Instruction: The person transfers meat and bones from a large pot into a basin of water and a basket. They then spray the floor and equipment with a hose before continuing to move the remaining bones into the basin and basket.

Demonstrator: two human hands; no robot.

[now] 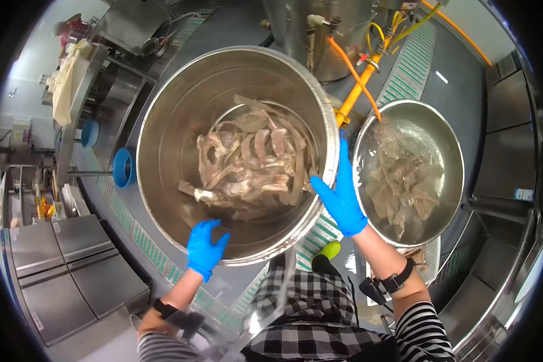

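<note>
A large steel stockpot (169,120) stands in front of me, its mouth facing up toward me. Inside it lies a heap of pale meaty bones (247,157). My left hand (205,248), in a blue glove, hooks its fingers over the near left rim. On the right side, my right hand (342,202), also gloved in blue, holds the rim with the thumb over the edge and the long fingers along the outer wall. Just right of that hand sits a wide steel basin (455,181) with water and pale, flat pieces (398,181) in it.
An orange hose (350,63) runs into the basin from a yellow pipe (359,90). Behind stands another steel vessel (283,24). Green-slotted drain grates (413,57) cross the grey floor. Steel cabinets (60,271) and a blue tub (123,168) are at left. A white crate (431,265) shows below the basin.
</note>
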